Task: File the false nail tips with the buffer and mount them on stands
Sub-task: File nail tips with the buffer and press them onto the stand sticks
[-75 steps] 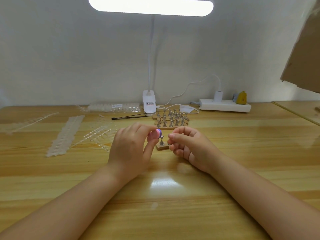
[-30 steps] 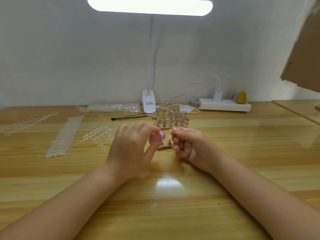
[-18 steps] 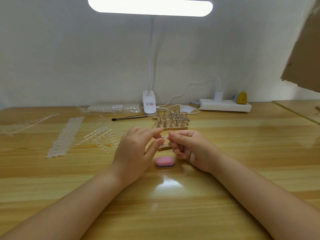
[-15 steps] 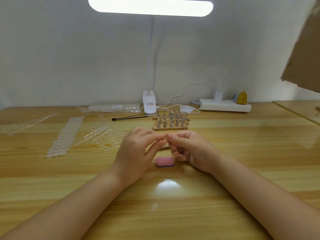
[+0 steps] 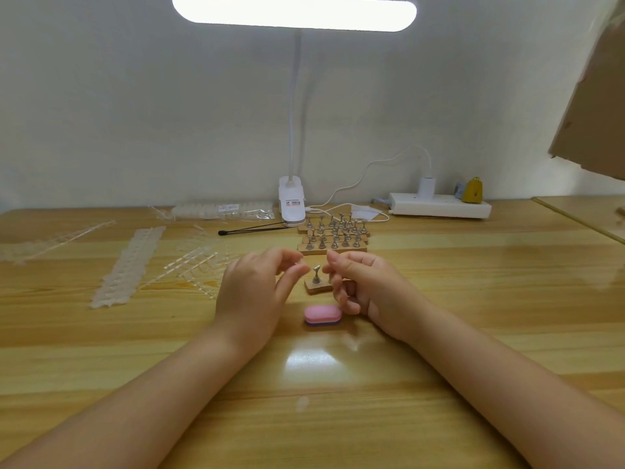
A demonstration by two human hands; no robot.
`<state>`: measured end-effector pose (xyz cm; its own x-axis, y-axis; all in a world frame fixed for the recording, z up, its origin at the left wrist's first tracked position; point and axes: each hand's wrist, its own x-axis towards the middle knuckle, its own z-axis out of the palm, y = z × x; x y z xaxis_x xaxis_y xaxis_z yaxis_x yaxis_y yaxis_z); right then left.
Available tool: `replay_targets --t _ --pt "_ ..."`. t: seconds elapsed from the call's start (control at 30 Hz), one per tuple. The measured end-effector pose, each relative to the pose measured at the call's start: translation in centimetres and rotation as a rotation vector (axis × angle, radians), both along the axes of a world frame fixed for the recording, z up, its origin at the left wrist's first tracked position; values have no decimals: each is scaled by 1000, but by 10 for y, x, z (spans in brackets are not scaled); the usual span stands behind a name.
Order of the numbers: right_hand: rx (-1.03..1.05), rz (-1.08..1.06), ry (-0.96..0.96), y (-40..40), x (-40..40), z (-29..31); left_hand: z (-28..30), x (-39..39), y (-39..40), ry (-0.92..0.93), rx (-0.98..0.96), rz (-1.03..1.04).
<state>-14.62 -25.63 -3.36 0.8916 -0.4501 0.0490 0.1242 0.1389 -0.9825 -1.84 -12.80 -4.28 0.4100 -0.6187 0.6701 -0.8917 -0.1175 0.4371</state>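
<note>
My left hand (image 5: 252, 292) pinched what I took for a clear nail tip, too small to confirm; my right hand (image 5: 363, 286) curled, apparently empty. The buffer (image 5: 322, 314) lay just before the near stand (image 5: 317, 278). I judged mounting pending; the rear stands (image 5: 333, 236) looked unfilled.

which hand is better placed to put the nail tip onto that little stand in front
Probably the left. The left hand seems to pinch something small and clear beside the stand, thumb tip nearest it. The right hand curls on the stand's other side, partly hiding the wooden base; whether it holds anything is unclear.
</note>
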Motion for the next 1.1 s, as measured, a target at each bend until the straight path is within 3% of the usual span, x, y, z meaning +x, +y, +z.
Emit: replay_targets --t 0.13,0.23,0.4,0.53,0.67,0.9,1.1 --pt "45 -56 -32 1 -1 0 -6 9 -5 82 130 126" --pt "26 -195 -49 0 -1 0 -9 10 -9 79 261 94" --pt "-474 -436 120 5 -1 -2 -11 11 -11 71 292 13" --pt "-870 -471 249 7 -1 -8 -10 8 -10 67 269 -46" --pt "-1108 -475 360 7 0 -10 -8 6 -8 54 220 -80" --pt "-1240 -467 475 8 2 -9 -7 3 -6 13 241 -84" --pt "-1301 -464 453 11 1 -10 -7 3 -6 15 248 -80"
